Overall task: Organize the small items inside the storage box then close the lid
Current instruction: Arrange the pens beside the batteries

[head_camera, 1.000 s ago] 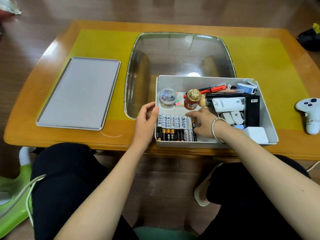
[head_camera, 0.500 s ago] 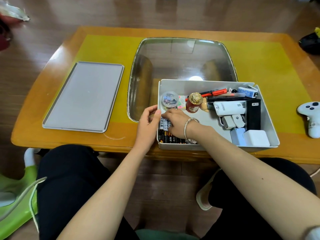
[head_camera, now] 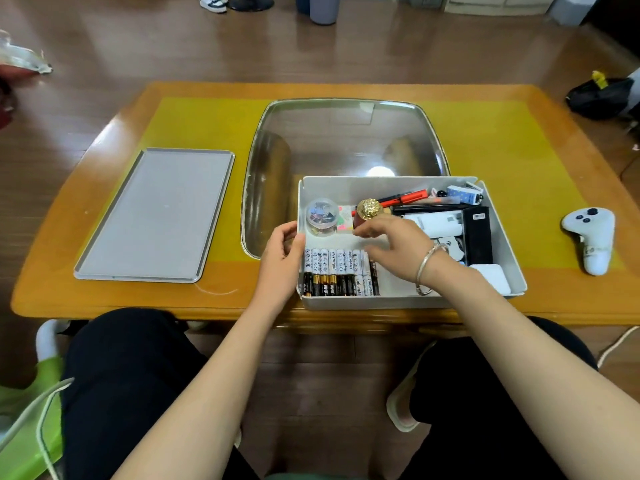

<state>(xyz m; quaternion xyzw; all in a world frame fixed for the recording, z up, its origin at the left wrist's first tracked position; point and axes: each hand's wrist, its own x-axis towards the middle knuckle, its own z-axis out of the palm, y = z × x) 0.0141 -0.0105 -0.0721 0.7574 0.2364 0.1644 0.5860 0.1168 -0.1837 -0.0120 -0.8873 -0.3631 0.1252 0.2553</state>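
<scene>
The white storage box [head_camera: 381, 184] sits at the table's near edge. Inside lie two rows of batteries [head_camera: 339, 271] at the front left, a clear round tub of clips [head_camera: 322, 214], a red bottle with a gold cap [head_camera: 369, 209], a red pen [head_camera: 405, 195], a white power bank [head_camera: 440, 223], a black case [head_camera: 479, 233] and a white charger [head_camera: 491, 277]. My left hand [head_camera: 280, 258] grips the box's left wall. My right hand [head_camera: 391, 237] hovers inside the box, fingertips at the bottle's base, thumb apart above the batteries. The grey lid [head_camera: 156, 216] lies flat at the left.
A glass inset [head_camera: 346, 140] fills the middle of the orange table behind the box. A white game controller [head_camera: 588, 237] lies right of the box. A black bag [head_camera: 602, 98] sits on the floor at the far right. My knees are under the table's edge.
My right hand left the batteries, went to their left end, then rose and moved back toward the red bottle. My left hand stayed on the box's left wall.
</scene>
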